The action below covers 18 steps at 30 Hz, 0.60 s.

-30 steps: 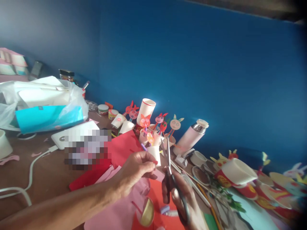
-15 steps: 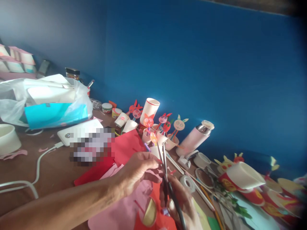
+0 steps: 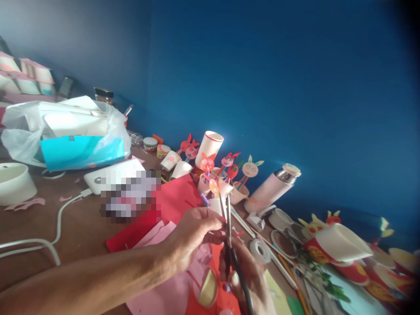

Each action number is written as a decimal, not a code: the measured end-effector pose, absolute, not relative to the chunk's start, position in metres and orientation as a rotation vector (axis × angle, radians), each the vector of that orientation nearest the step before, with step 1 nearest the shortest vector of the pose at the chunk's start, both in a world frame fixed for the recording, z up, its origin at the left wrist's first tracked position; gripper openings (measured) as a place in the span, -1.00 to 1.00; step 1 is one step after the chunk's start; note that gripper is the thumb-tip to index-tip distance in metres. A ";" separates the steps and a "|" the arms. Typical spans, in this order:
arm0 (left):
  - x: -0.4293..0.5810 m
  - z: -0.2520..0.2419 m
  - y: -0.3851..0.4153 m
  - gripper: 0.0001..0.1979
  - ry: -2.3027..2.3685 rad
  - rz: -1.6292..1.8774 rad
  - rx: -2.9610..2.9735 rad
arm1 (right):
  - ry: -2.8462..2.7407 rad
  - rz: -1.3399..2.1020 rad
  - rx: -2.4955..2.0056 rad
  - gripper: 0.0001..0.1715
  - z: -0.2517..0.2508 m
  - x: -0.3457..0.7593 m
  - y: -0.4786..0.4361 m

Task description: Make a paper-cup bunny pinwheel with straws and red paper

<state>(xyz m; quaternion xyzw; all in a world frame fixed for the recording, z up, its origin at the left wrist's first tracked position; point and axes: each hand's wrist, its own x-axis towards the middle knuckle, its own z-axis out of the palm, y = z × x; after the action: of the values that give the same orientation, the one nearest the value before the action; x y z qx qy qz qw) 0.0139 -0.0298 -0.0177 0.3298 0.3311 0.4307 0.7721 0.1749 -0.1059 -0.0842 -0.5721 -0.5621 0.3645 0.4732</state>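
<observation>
My right hand point(image 3: 250, 273) is closed round the black handles of a pair of scissors point(image 3: 229, 229), whose narrow blades point up and stand slightly apart. Beside the blades, my left hand point(image 3: 201, 227) pinches a small red paper piece point(image 3: 224, 220), mostly hidden by the fingertips. Under both hands lie pink paper point(image 3: 157, 284) and orange-red paper point(image 3: 197, 306), with a round, yellowish open container point(image 3: 208, 288) on top. Red sheets point(image 3: 179, 194) spread out beyond my left wrist. Just past the blade tips, paper cups point(image 3: 225, 189) hold paper animal faces on sticks point(image 3: 250, 169).
A pink thermos point(image 3: 271, 190) leans by the blue wall. White tape point(image 3: 260, 250), brushes and pencils lie right, near red-and-white cups point(image 3: 341, 243). Leftward are a plastic bag point(image 3: 22, 140), a white power bank point(image 3: 114, 175) with its cable, and a white bowl point(image 3: 16, 186).
The view has shifted slightly, so things appear a little farther right. The scissor blades have closed somewhat. Both hands keep nearly the same places and grips.
</observation>
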 end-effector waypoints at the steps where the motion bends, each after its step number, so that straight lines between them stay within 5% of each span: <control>1: 0.014 -0.018 -0.030 -0.93 0.718 0.933 0.717 | -1.369 0.905 -1.391 -0.19 -0.085 0.175 -0.106; 18: 0.017 -0.021 -0.031 -0.94 0.735 0.929 0.707 | -1.462 0.873 -1.341 -0.20 -0.075 0.169 -0.100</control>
<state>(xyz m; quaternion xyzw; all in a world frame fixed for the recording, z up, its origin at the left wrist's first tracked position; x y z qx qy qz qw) 0.0167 -0.0307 -0.0214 0.3262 0.3389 0.4286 0.7714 0.1687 -0.0997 -0.0746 -0.5467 -0.5962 0.3559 0.4680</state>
